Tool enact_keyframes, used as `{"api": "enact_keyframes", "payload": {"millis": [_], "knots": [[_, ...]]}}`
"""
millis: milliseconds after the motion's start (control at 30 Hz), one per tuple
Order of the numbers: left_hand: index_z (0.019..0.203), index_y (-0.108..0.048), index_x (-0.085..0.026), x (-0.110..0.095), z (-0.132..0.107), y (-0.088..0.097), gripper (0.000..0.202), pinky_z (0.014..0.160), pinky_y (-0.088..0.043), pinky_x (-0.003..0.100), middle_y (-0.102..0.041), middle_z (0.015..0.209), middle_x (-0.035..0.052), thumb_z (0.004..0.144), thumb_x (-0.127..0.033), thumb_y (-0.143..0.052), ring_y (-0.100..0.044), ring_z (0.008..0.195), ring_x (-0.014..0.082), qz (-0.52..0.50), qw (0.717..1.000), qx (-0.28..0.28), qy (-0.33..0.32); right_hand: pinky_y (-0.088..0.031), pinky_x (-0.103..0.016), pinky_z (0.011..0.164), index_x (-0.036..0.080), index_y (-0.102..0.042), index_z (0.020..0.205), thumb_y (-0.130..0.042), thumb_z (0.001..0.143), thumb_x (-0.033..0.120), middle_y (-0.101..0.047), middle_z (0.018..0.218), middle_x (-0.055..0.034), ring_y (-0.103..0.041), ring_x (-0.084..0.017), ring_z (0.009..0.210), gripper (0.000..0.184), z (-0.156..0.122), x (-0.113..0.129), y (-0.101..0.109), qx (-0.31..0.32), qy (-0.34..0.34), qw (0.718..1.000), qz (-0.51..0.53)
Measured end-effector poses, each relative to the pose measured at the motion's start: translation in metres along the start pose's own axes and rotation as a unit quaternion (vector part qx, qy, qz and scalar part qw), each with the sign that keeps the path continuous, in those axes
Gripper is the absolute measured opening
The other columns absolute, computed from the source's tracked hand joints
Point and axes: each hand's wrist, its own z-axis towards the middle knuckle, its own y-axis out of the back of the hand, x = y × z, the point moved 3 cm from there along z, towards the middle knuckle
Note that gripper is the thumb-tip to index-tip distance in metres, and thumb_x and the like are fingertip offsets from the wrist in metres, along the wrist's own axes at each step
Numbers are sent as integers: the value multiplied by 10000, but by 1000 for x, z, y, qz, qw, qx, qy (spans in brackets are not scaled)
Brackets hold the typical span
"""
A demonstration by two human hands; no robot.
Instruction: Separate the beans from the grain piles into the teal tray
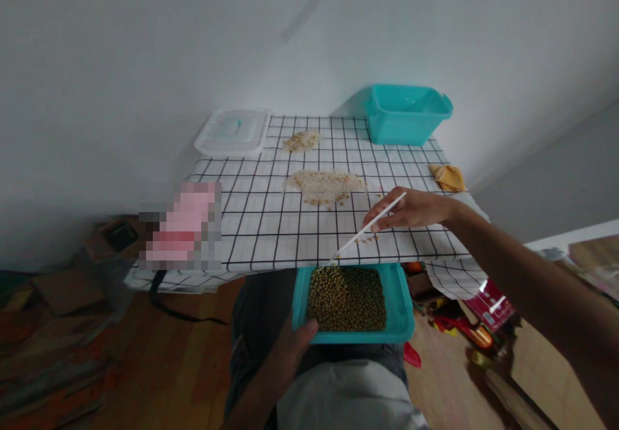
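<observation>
My left hand [300,338] grips the near left corner of a teal plastic container [400,304], its thumb over the rim and its other fingers hidden. Small round yellow-brown beans [345,301] fill much of that container, which sits over my lap at the table's front edge. Above the table, my right hand [394,209] is closed around a thin white stick [370,225] that slants down left toward the container's far rim. A few loose beans [368,239] lie on the cloth below this hand. Farther in, a flat pile of pale grains mixed with beans [326,186] spreads over the cloth.
A checked cloth [251,220] covers the table. A smaller pile [302,140], a clear plastic lid [235,132] and an empty teal bin [405,120] stand toward the wall. A yellow rag [449,177] lies right, a blurred pink object [184,224] left. Clutter covers the floor.
</observation>
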Motion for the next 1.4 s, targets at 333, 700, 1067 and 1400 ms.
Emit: {"api": "enact_keyframes", "payload": {"millis": [333,700,1067,1400], "knots": [[1265,-630,-159,19,6,-5,653,1112,-385,530,-733,1185,144,684,-415,-785,-588,1227,375,-31,999,9,25,-533,-323,859,182,-734,1107,-716,820,318,-748,1053,-55,-682,-185,946,318,-15,-3,-11,-29,3,999,43],[1308,-589,-158,23,9,-19,612,1078,-428,534,-727,1200,136,749,-361,-731,-592,1222,366,-58,998,21,15,-554,-326,832,187,-725,1114,-702,831,353,-750,1050,-45,-682,-183,938,329,-35,-4,-33,-99,-5,993,65],[1325,-550,-133,26,14,-14,688,1041,-444,561,-730,1156,159,727,-406,-753,-593,1204,379,-23,1000,9,-3,-535,-369,863,233,-740,1083,-656,868,377,-748,1029,-34,-676,-199,929,272,-53,12,-89,-290,-28,956,25],[1194,-645,-144,17,11,-11,610,1080,-398,599,-736,1135,145,659,-394,-794,-570,1231,397,-11,1000,22,6,-514,-440,960,280,-727,1087,-681,842,358,-733,1098,-14,-663,-242,1026,260,-72,25,-88,-472,-32,880,43]]}}
